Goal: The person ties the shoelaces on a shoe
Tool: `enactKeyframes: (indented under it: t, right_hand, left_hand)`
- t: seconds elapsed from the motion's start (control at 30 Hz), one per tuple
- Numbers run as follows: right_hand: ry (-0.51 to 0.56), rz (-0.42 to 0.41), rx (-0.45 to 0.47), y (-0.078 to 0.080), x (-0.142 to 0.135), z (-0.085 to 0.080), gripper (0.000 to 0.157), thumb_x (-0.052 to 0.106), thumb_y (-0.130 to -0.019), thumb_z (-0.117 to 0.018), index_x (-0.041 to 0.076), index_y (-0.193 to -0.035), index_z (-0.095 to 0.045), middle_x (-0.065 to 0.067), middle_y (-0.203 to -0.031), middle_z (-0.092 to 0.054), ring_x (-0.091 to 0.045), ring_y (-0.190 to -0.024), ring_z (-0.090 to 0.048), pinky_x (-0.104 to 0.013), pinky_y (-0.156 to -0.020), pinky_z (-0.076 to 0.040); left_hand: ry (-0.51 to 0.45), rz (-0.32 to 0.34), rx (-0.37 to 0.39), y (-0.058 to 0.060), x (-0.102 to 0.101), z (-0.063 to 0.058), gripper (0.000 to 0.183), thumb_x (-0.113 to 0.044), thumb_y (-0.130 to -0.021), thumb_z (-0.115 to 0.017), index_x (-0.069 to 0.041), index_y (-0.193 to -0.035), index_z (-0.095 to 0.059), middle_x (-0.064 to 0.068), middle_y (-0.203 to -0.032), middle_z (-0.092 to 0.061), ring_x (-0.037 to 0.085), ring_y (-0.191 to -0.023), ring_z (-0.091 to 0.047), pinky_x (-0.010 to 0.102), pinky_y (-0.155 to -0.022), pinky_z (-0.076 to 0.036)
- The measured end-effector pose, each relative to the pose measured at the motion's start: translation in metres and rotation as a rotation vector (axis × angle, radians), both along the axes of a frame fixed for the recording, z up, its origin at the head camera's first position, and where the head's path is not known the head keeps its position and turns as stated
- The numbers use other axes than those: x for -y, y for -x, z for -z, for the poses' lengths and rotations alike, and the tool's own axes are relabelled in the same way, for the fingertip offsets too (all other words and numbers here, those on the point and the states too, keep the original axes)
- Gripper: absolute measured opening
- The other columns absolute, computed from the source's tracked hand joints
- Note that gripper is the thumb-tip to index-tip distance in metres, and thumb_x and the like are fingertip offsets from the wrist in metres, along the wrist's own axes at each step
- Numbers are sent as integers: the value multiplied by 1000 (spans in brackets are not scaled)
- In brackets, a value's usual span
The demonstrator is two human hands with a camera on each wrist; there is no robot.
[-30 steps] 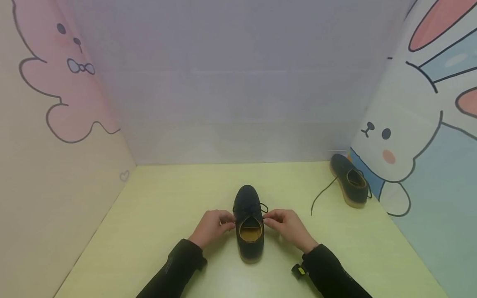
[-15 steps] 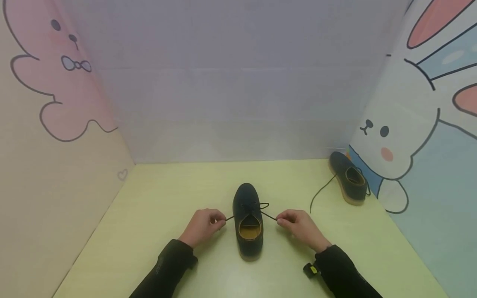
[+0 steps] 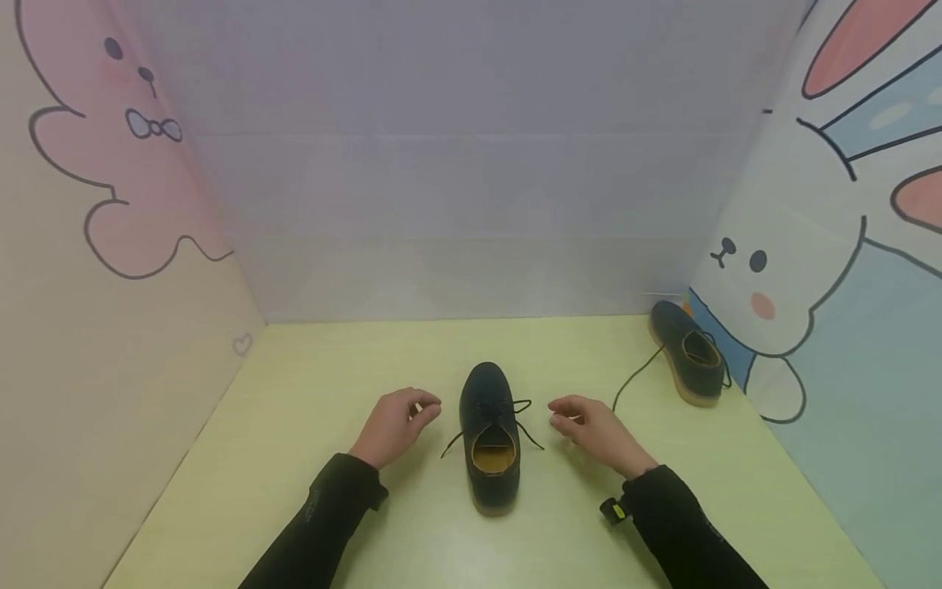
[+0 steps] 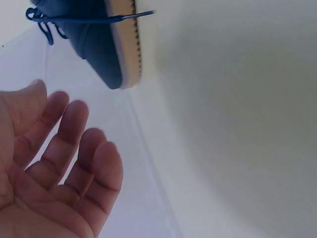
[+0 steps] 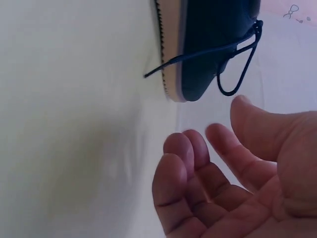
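A dark lace-up shoe (image 3: 491, 393) with a tan sole stands in the middle of the table, toe pointing away from me. Its lace shows a loop on the right, and a loose lace end (image 3: 531, 437) hangs down each side. To the left of the shoe, my left hand (image 3: 395, 424) is held in the air with loosely bent fingers and nothing in them. My right hand (image 3: 598, 432) is likewise apart from the shoe on its right, thumb and fingers separated. In the right wrist view, a lace loop (image 5: 240, 74) shows just beyond the thumb.
A matching second shoe (image 3: 688, 352) lies at the back right against the printed wall, one long lace (image 3: 637, 373) trailing over the table. Walls with cartoon animals close off the left and right sides, and a plain pale wall (image 3: 456, 204) the back of the pale yellow table (image 3: 324, 360).
Both hands drew outward from the shoe, pulling the lace ends tight to each side, then let go of them. The released ends have dropped beside the shoe.
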State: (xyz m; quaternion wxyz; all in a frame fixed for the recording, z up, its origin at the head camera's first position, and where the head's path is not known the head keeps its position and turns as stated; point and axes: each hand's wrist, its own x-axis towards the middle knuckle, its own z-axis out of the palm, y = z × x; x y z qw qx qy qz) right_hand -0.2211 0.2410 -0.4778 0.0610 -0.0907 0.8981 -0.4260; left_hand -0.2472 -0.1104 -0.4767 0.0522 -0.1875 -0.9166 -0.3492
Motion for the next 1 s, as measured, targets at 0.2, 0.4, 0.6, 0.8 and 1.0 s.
enactKeyframes:
  t: [0.2, 0.4, 0.6, 0.8, 1.0]
  right_hand:
    - [35, -128, -44, 16, 22, -4, 45, 17, -105, -69, -1, -145, -62, -24, -143, -66, -32, -110, -75, -35, -84, -61]
    - [36, -174, -40, 22, 33, -5, 34, 13, -105, -67, 2, -138, -69, -19, -135, -73, -35, -123, -72, -46, -98, -61]
    - [3, -154, -88, 25, 34, -5, 26, 14, -105, -68, 7, -129, -75, -14, -126, -77, -27, -113, -74, -43, -94, -60]
    - [20, -132, -107, 25, 31, -5, 23, 14, -104, -70, 7, -124, -78, -10, -115, -80, -13, -90, -69, -32, -79, -57]
    - [111, -84, -92, 22, 28, -8, 21, 16, -102, -73, 9, -120, -81, -6, -97, -80, -17, -84, -70, -27, -69, -52]
  left_hand:
    - [61, 126, 34, 22, -29, -8, 33, -23, -105, -70, -14, -137, -73, 4, -118, -74, 16, -94, -62, 35, -84, -54]
    - [113, 252, 100, 35, -49, -9, 31, -22, -104, -71, -15, -134, -75, 6, -117, -71, 21, -107, -65, 43, -95, -54]
    - [42, 242, 159, 36, -48, -13, 13, -18, -99, -78, -14, -111, -81, 1, -105, -72, 12, -83, -57, 28, -74, -49]
    - [-92, 257, 255, 34, -42, -15, 7, -19, -104, -72, -12, -107, -73, 1, -98, -72, 11, -87, -62, 29, -78, -52]
    - [-180, 264, 316, 32, -38, -14, 15, -19, -107, -67, -12, -119, -73, 5, -108, -75, 15, -99, -67, 35, -88, -55]
